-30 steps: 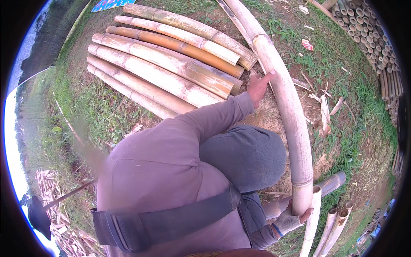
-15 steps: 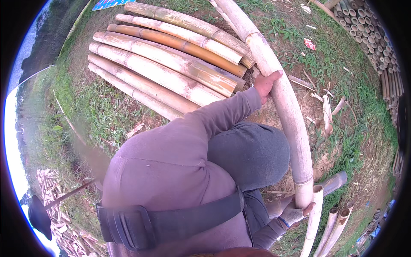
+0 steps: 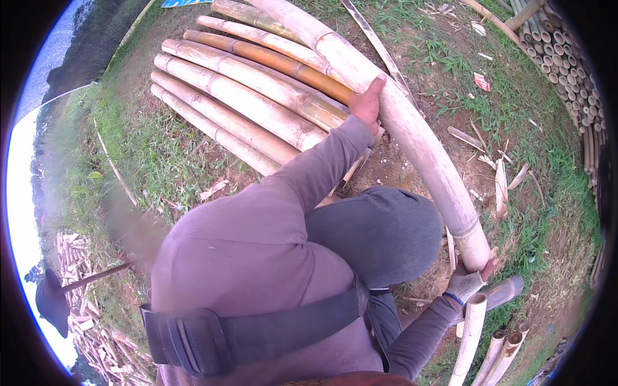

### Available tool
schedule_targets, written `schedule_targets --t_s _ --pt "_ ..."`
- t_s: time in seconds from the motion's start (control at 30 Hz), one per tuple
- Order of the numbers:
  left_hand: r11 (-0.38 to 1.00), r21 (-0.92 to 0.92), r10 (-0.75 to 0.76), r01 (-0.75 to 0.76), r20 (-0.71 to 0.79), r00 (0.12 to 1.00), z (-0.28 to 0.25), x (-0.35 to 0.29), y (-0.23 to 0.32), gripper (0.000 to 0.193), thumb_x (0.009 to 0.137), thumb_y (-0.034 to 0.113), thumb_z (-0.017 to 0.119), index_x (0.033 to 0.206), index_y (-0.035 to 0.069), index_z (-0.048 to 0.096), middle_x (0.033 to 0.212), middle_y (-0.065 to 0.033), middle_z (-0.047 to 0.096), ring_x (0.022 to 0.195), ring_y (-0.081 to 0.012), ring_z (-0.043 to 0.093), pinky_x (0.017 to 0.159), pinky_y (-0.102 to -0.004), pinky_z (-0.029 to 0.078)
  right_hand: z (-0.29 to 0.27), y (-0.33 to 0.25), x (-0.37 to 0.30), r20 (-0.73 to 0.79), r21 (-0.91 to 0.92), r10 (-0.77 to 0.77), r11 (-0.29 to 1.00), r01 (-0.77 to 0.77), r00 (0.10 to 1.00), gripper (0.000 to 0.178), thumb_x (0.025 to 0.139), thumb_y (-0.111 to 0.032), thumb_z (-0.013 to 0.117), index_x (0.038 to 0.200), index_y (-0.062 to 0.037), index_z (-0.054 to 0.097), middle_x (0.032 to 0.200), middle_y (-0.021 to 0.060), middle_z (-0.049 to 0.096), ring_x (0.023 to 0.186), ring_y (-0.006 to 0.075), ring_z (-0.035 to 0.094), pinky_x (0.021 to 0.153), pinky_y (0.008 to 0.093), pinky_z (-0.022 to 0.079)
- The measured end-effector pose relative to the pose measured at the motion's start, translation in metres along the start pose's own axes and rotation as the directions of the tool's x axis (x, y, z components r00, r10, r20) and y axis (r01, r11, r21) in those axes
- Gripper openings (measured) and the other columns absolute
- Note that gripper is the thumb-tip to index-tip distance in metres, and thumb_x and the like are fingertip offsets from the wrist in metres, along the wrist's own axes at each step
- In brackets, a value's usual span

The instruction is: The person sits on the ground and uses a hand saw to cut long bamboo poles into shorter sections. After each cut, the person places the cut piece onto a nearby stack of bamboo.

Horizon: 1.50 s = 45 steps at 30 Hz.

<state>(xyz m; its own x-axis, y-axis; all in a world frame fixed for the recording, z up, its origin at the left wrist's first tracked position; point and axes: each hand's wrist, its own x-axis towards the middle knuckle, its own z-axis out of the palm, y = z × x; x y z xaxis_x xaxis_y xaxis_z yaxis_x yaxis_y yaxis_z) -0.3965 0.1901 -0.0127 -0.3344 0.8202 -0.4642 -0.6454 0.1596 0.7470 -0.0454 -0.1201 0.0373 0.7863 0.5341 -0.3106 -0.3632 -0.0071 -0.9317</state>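
Note:
A thick, pale bamboo pole slants across the view, its far end running out at the top edge. My bare left hand is wrapped around it near the middle, thumb on top. My right hand, in a pale fingerless glove, grips under its near end. Several cut bamboo poles lie side by side on the grass to the left. The held pole passes over their right ends. My bent knee is close beside the pole.
Upright bamboo pieces stand at the lower right, beside a greyish bamboo length on the ground. A stack of bamboo poles fills the upper right. Split scraps litter the grass. A thin bamboo strip lies beyond the held pole.
The held pole has swung left at its far end, over the row of poles. Its near end has moved away from me and slightly right, both hands moving with it.

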Motion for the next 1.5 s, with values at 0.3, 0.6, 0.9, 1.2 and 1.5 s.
schedule_targets --t_s 0.3,0.6,0.9,1.2,1.5 --pt "0.083 0.72 0.723 -0.689 0.433 0.539 -0.063 0.022 0.08 0.079 0.092 0.038 0.084 0.152 -0.004 0.054 0.159 -0.0304 0.05 0.152 -0.0438 0.043 0.126 -0.0496 0.036 0.192 0.045 0.01 0.546 -0.372 0.239 0.928 -0.023 0.803 0.075 0.101 -0.059 0.069 0.153 -0.0065 0.058 0.136 0.011 0.067 0.119 0.024 0.067 0.1 0.0426 0.054" --pt "-0.38 0.412 -0.138 -0.828 0.86 0.491 -0.004 0.013 0.013 0.086 0.083 0.073 0.074 0.148 0.019 0.064 0.149 -0.0125 0.064 0.146 -0.0355 0.052 0.125 -0.0648 0.028 0.101 0.09 -0.014 0.677 -0.612 0.059 0.598 0.517 0.733 0.055 0.103 -0.03 0.077 0.148 -0.0013 0.06 0.132 0.025 0.069 0.117 0.0355 0.068 0.099 0.0476 0.055" --pt "-0.461 0.328 -0.399 -0.825 0.753 0.523 0.033 -0.024 -0.063 0.071 0.085 0.054 0.076 0.146 0.019 0.065 0.145 -0.0153 0.067 0.14 -0.0373 0.058 0.126 -0.0625 0.025 -0.099 0.095 -0.087 0.246 -0.773 0.049 0.612 0.165 0.968 0.046 0.106 -0.022 0.071 0.142 0.0047 0.062 0.13 0.019 0.069 0.111 0.0251 0.069 0.095 0.0398 0.056" --pt "-0.587 0.489 -0.139 -0.646 0.725 0.675 -0.009 0.027 -0.005 0.063 0.085 0.051 0.078 0.142 0.026 0.069 0.145 -0.0081 0.066 0.143 -0.0308 0.055 0.126 -0.066 0.025 -0.166 0.144 -0.089 0.064 -0.791 0.006 0.609 0.047 0.998 0.045 0.103 -0.026 0.075 0.137 0.003 0.066 0.116 0.0159 0.073 0.095 0.0235 0.07 0.085 0.0397 0.057" --pt "-0.52 0.407 -0.318 -0.751 0.723 0.613 0.002 0.085 0.04 0.036 0.106 0.019 0.057 0.137 0.029 0.071 0.13 -0.0121 0.071 0.122 -0.035 0.07 0.102 -0.0492 0.057 -0.137 0.146 -0.087 0.193 -0.828 0.047 0.543 0.137 0.98 0.042 0.1 -0.023 0.077 0.132 0.0035 0.068 0.115 0.0232 0.075 0.102 0.0333 0.074 0.091 0.0448 0.057"
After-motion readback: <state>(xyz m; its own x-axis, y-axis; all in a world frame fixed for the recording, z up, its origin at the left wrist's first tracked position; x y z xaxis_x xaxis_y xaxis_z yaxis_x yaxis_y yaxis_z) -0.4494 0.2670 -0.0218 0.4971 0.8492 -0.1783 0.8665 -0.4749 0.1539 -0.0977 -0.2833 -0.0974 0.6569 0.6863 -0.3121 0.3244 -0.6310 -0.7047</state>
